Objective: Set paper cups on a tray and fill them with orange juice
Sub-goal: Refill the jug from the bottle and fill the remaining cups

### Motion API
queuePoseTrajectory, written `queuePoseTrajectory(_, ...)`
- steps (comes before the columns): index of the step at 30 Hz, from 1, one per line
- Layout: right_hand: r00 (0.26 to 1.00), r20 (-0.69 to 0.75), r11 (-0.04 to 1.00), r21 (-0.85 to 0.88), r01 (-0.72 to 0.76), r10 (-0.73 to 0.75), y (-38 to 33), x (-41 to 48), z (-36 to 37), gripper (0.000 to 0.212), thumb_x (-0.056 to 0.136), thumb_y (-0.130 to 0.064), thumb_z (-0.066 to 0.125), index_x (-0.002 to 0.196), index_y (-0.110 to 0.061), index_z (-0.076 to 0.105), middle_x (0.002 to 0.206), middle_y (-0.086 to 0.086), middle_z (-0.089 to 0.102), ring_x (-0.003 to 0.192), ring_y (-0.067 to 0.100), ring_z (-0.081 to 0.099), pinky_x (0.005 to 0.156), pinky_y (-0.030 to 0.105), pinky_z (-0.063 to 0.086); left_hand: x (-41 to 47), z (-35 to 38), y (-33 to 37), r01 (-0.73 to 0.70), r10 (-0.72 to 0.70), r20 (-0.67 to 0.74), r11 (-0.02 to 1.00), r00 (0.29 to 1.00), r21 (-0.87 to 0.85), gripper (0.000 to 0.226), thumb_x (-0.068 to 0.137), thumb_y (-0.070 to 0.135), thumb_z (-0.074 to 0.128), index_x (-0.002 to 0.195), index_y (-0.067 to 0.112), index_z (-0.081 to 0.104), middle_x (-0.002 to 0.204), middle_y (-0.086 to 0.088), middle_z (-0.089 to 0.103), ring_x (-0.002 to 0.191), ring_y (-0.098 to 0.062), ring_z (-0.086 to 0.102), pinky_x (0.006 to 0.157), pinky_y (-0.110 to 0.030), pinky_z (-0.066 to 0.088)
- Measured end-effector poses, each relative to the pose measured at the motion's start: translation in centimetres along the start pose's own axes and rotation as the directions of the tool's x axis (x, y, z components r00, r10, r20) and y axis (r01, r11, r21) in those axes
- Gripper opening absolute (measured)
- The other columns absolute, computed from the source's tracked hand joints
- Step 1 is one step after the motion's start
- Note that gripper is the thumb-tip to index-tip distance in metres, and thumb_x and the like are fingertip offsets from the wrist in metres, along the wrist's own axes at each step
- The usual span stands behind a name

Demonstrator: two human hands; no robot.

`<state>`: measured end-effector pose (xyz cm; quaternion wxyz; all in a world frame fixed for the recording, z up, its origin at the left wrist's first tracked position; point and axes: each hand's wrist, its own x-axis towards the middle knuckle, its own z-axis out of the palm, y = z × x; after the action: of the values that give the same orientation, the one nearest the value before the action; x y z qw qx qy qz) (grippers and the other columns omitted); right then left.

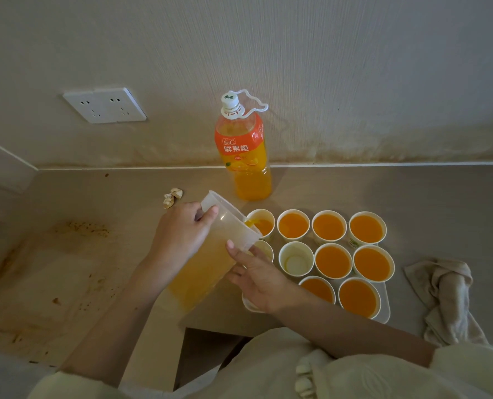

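- The orange juice bottle (244, 152), standing beyond the left hand (179, 234) by the wall, bears large white characters "鲜果橙" on its orange label.
- Under them sits a small "100%" mark.
- Cap print and the small logo above the characters are too small to read.

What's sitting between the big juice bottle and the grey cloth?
In the head view, filled paper cups on the tray lie between the juice bottle and the cloth.

I see dim, warm, even light with soft shadows and no harsh glare. My wide lens bends the wall (297, 53) edges, and corners darken slightly.
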<state>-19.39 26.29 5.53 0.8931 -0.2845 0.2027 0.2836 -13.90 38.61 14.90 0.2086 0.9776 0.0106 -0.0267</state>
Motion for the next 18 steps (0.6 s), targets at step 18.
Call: queuePoseTrajectory(18,1.000,0.021,1.000,-0.030,-0.009,0.010,-0.18,-0.20,-0.18,0.077,0.071,-0.027,0.079,0.138,-0.018,0.042,0.130,0.010,0.061,0.121,0.029,0.058,0.102,0.043,0.049,-0.13,-0.07,0.31,0.007,-0.006,0.005,1.000,1.000,-0.020,0.047,0.095,0.036,0.051,0.057,0.014,0.036,0.053,0.002,0.036,0.050,-0.015,0.037,0.050,-0.032,0.024)
